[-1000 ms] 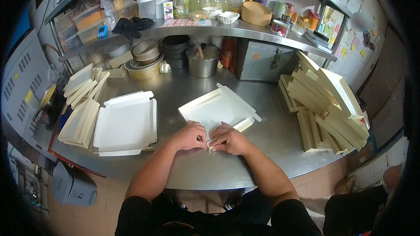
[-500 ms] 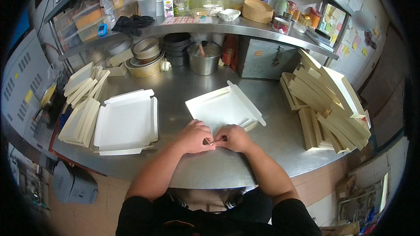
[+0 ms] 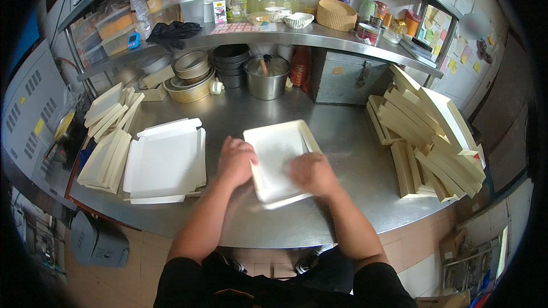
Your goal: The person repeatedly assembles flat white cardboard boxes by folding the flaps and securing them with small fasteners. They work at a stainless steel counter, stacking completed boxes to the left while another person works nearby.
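Note:
A cream cardboard box tray [image 3: 274,159] with raised walls and a white inside lies on the steel table in front of me. My left hand [image 3: 235,161] is closed on its left wall. Over the right part of the tray is my right hand [image 3: 313,174], smeared by motion, its fingers hard to make out. A narrow strip of the right wall stands off the inside just beyond that hand. Left of my left arm lies a flat white cardboard blank [image 3: 165,159] with its edge flaps partly raised.
Box trays are piled at the right [image 3: 428,131], some leaning. More trays [image 3: 105,157] are stacked at the left. Along the back stand metal pans [image 3: 191,74], a lidded pot [image 3: 267,77] and a grey metal box [image 3: 348,77], beneath a loaded shelf [image 3: 228,37].
The tray has turned and its outspread flaps now stand as walls. My left hand has moved up and left to its left wall; my right hand has shifted right over its inside.

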`<action>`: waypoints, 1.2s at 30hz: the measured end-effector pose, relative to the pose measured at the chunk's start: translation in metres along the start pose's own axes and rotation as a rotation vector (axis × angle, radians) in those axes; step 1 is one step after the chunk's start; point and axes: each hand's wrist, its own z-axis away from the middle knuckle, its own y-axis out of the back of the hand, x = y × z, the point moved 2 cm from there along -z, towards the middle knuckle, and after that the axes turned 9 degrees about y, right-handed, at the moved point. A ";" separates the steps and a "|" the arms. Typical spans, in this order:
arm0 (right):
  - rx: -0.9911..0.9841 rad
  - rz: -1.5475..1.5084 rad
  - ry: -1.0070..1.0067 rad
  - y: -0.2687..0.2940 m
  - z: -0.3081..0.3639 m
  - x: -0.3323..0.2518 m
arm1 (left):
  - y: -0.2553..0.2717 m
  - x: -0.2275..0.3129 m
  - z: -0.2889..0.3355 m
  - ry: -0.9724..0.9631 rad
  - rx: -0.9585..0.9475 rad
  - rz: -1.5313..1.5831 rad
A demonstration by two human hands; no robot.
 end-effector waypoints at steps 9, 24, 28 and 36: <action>0.081 0.145 -0.214 0.000 0.002 0.027 | 0.021 0.002 0.022 -0.162 -0.479 0.121; -0.037 -0.160 -0.460 -0.004 -0.001 0.026 | 0.001 -0.012 0.001 0.155 -0.215 0.516; 0.097 -0.019 -0.405 -0.017 0.005 0.046 | 0.004 -0.024 0.000 0.260 -0.290 0.416; 0.105 0.039 -0.442 -0.013 0.012 0.065 | -0.010 -0.034 0.003 0.117 -0.174 0.270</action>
